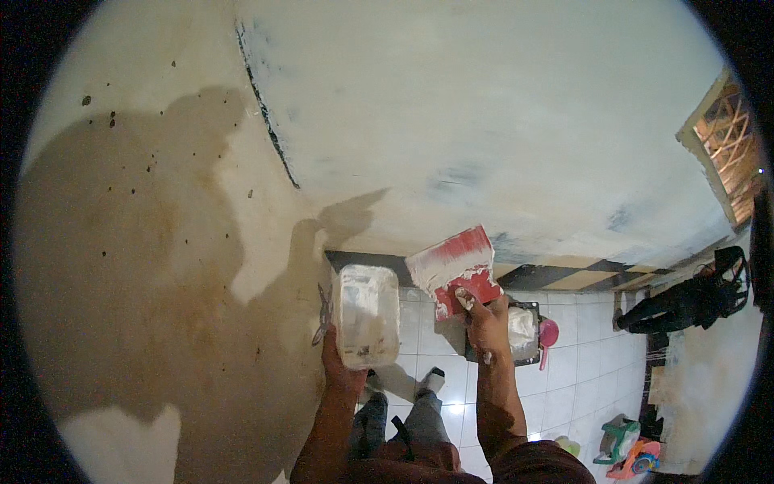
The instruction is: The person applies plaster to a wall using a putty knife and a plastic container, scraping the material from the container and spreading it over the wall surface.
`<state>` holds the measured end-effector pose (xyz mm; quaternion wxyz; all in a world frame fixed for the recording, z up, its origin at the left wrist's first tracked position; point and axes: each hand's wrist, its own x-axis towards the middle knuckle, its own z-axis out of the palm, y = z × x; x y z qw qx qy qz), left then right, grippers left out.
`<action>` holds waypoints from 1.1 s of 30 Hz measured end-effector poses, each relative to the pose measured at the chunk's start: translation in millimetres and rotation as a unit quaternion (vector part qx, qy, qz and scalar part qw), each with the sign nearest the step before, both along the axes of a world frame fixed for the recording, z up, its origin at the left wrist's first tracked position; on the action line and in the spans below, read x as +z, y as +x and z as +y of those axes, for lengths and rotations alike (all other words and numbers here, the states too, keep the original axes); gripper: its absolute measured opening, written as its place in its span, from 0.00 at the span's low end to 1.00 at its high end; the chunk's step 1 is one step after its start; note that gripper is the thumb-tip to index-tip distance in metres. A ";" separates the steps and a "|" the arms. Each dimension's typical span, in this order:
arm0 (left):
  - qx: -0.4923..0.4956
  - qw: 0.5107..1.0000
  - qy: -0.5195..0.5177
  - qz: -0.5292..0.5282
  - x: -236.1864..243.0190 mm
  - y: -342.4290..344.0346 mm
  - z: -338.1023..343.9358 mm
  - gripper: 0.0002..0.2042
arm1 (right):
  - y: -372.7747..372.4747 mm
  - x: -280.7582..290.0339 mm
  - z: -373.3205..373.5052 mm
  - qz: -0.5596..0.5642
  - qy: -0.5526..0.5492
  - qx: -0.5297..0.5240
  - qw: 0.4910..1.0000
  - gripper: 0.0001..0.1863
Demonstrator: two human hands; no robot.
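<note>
My left hand (343,367) is closed around the lower left side of a clear plastic container (368,315), whose inside is smeared with white paste. In my right hand (484,319) is a wide red putty spreader (461,262), coated with whitish paste along its blade; my thumb presses on its face. Paste also sticks to my thumb and wrist. Beyond the spreader rises a pale wall (500,121) with grey and white smeared patches. Behind my right wrist, a black tray (528,355) holds a white mass, partly hidden by my arm.
A pink dipper (548,331) lies beside the tray on the white tiled floor (564,395). Black and tan tiles (556,277) line the wall's foot. A dark plier-like tool (322,315) shows by the container. Green and orange toys (633,452) stand lower right, a black bag-like object (685,302) farther up.
</note>
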<state>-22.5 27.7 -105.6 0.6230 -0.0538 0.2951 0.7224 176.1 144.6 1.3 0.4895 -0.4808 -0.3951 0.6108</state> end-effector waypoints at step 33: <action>-0.081 0.978 0.071 0.179 107.7 85.5 66.5 0.23 | 64.0 29.1 3.4 -0.209 0.165 0.158 0.951 0.08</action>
